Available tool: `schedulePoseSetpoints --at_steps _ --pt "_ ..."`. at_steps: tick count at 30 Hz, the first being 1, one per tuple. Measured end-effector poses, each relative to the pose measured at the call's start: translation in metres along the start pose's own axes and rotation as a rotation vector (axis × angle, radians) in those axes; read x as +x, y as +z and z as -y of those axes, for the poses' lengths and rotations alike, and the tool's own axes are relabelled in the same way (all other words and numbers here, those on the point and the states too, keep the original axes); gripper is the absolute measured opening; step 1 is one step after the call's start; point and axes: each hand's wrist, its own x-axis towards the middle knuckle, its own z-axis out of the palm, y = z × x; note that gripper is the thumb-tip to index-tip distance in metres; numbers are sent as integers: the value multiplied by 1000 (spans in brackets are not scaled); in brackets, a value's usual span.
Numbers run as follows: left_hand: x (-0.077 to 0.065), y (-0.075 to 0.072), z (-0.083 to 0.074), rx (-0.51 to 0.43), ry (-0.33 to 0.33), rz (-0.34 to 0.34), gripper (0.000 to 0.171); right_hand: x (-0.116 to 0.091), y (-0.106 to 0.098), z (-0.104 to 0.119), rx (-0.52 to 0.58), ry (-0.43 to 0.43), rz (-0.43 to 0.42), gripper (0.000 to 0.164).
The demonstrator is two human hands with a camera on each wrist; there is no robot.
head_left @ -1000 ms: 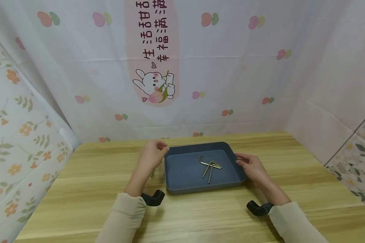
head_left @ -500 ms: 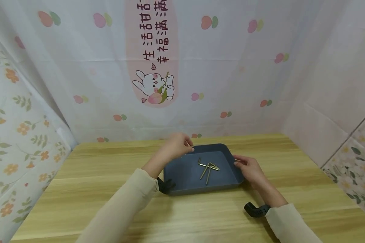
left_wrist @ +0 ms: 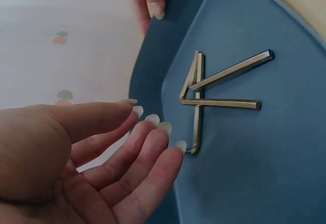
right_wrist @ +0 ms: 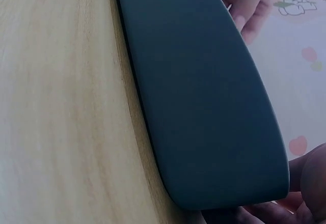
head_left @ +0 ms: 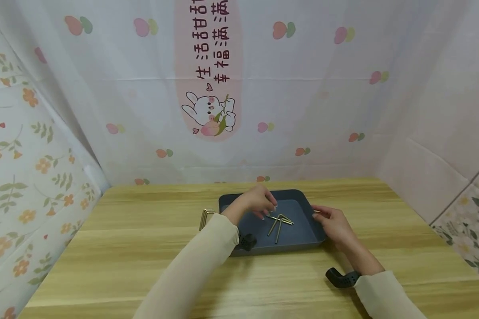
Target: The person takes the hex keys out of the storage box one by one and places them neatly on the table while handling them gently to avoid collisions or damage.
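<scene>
Hex keys (head_left: pixel 204 218) beside the left edge of the blue-gray tray (head_left: pixel 295 247) reach me only by head view. Over it, the left hand (head_left: pixel 257 199) bends loosely, gripping nothing; its wrist view alone shows one bend among the crossed hex keys (left_wrist: pixel 197 103). The right hand (head_left: pixel 333 223) grips the right edge.

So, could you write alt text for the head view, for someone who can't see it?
A person's left hand is over a blue tray of bent rods while the right hand grips the tray's right side. More rods lie on the table left of the tray.
</scene>
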Motion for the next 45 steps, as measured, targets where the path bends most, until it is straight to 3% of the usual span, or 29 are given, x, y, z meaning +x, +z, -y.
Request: schedulePoseSetpoints --at_steps 7,14,24,35,45 --pt "13 15 6 -14 -41 -21 21 -1 3 -2 3 -8 1 44" --pt "22 30 6 122 -33 -131 14 -1 3 -2 2 -12 -10 44" --pt "28 39 5 211 -88 -155 15 0 2 0 -2 -12 -18 43" --pt "30 41 3 127 -73 -155 14 -1 1 -1 -14 -23 -13 43" --pt "22 26 9 -39 9 -139 19 -1 1 0 3 -10 -13 44"
